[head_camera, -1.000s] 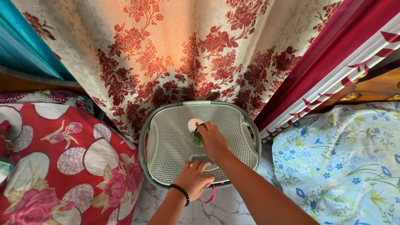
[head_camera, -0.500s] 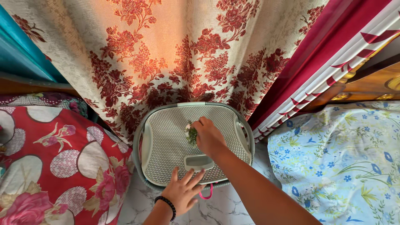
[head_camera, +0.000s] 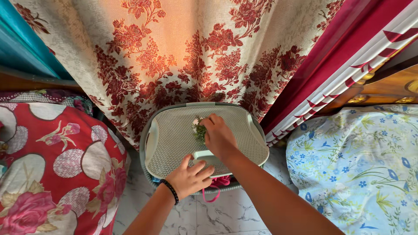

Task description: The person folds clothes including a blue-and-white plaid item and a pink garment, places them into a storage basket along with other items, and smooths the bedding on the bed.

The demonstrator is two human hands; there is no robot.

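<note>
A grey-green plastic laundry basket (head_camera: 148, 143) stands on the floor with its perforated lid (head_camera: 174, 135) raised at the near edge, showing pink cloth (head_camera: 220, 180) inside. My left hand (head_camera: 189, 178), with a black bead bracelet on the wrist, grips the lid's handle (head_camera: 204, 155) at the front. My right hand (head_camera: 217, 137) rests on top of the lid and holds a small green sprig with a pale round piece (head_camera: 199, 129) against it.
A cream curtain with red flowers (head_camera: 183, 56) hangs right behind the basket. A red floral bedcover (head_camera: 56, 169) lies at the left, a light blue floral one (head_camera: 357, 169) at the right. A maroon striped cloth (head_camera: 361, 48) hangs upper right. Marble floor tiles (head_camera: 217, 217) lie below.
My left hand let go of the lid handle and spread open, then closed on it again and lifted the near edge. My right hand stayed on the lid with the sprig.
</note>
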